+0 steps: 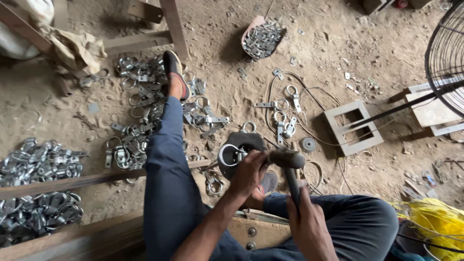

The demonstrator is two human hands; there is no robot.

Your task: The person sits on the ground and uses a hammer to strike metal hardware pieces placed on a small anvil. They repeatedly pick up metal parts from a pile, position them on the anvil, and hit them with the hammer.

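Observation:
I sit on the dirt floor with my legs out. My left hand [247, 173] rests on a dark metal block [241, 145] and grips a silver metal ring clamp [229, 154] lying on it. My right hand [309, 227] is closed around the handle of a dark hammer [287, 162], whose head hovers just right of my left hand, above the block. My left leg [166, 159] in blue trousers stretches away, its foot in a sandal.
Heaps of silver ring clamps [140, 116] lie by my left leg and at far left [34, 183]. A scoop of metal plates [261, 39], a square metal frame [353, 126], a fan guard [447, 58] and yellow material [437, 222] surround me.

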